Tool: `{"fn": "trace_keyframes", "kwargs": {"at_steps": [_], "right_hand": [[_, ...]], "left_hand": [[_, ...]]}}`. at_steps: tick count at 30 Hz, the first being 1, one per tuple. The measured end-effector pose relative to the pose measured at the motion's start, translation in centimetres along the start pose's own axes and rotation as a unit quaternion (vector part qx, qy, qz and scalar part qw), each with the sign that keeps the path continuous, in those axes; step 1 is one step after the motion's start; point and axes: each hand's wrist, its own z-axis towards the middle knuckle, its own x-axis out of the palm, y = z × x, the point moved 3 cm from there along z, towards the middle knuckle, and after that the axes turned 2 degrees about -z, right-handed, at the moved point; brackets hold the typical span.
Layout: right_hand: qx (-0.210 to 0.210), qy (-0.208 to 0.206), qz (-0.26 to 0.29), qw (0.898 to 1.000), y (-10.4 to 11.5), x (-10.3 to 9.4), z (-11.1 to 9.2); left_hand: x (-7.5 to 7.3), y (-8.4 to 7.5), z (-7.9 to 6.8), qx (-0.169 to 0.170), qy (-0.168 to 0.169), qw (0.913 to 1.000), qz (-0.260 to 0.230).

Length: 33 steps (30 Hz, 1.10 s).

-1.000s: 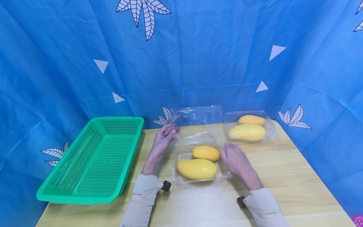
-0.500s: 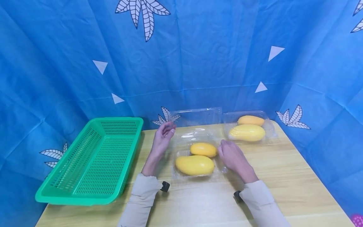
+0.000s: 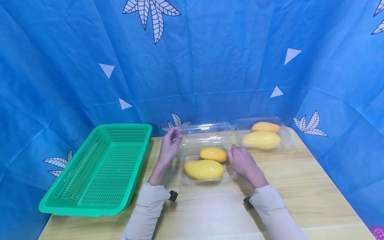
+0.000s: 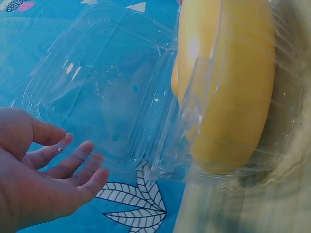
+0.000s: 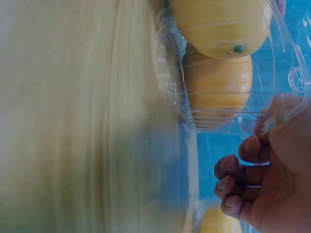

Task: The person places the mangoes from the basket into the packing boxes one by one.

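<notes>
A clear plastic clamshell box [image 3: 232, 173] stands unfolded at the table's middle, its lid [image 3: 207, 128] leaning back toward the blue cloth. Two yellow mangoes lie in its base: a larger front mango [image 3: 204, 170] and a smaller rear mango [image 3: 213, 154]. My left hand [image 3: 171, 143] pinches the lid's left edge between thumb and fingers; in the left wrist view, several fingers [image 4: 90, 167] show through the plastic. At the right side, my right hand [image 3: 243, 161] grips the base's rim with thumb and forefinger, the other fingers curled, as the right wrist view shows.
A second clear box [image 3: 288, 136] with two mangoes [image 3: 262, 140] stands at the back right. To the left is a green perforated plastic basket [image 3: 108, 173]. Blue patterned cloth [image 3: 192, 66] rises behind the wooden table [image 3: 210, 213].
Both hands have shifted the open box a little back and left, mangoes inside. The lid has tilted farther back and looks flatter. The green basket and second box have stayed put.
</notes>
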Motion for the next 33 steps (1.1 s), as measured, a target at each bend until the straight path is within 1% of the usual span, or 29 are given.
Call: {"fn": "trace_keyframes", "kwargs": {"at_steps": [3,6,8,11,13,15,17,20,23,26,29,33], "right_hand": [[-0.007,-0.005,-0.004,1.0,0.2,-0.1,0.3],[-0.009,-0.008,-0.007,1.0,0.3,-0.1,0.6],[-0.008,-0.007,-0.009,1.0,0.4,-0.1,0.8],[-0.008,0.0,-0.015,1.0,0.4,0.0,1.1],[-0.006,0.004,-0.019,1.0,0.4,0.1,1.3],[-0.002,0.007,-0.018,1.0,0.3,0.1,1.4],[0.008,0.01,-0.005,1.0,0.2,0.2,1.5],[0.027,0.024,0.044,0.998,0.1,0.4,1.7],[0.041,0.032,0.101,0.994,-0.1,0.7,1.7],[0.046,0.027,0.139,0.989,-0.3,0.9,1.6],[0.046,0.022,0.174,0.984,-0.5,0.9,1.4],[0.042,0.011,0.212,0.976,-0.7,0.7,1.1]], "left_hand": [[-0.2,-0.3,-0.4,0.018,0.009,0.9995,0.023],[-0.3,-0.4,-1.0,0.044,0.032,0.9957,0.074],[-0.5,-0.5,-1.5,0.059,0.051,0.9899,0.118],[-0.6,-0.5,-2.3,0.067,0.081,0.9785,0.178],[-0.8,-0.4,-2.8,0.071,0.096,0.9712,0.206],[-0.9,-0.2,-3.3,0.076,0.113,0.9652,0.223],[-1.0,-0.1,-3.7,0.087,0.129,0.9594,0.235],[-1.2,0.1,-4.3,0.103,0.154,0.9514,0.246],[-1.3,0.3,-4.7,0.115,0.178,0.9437,0.254],[-1.2,0.5,-4.9,0.121,0.198,0.9374,0.26],[-1.2,0.7,-5.1,0.118,0.212,0.9346,0.26],[-1.3,1.0,-5.5,0.1,0.229,0.9339,0.256]]}}
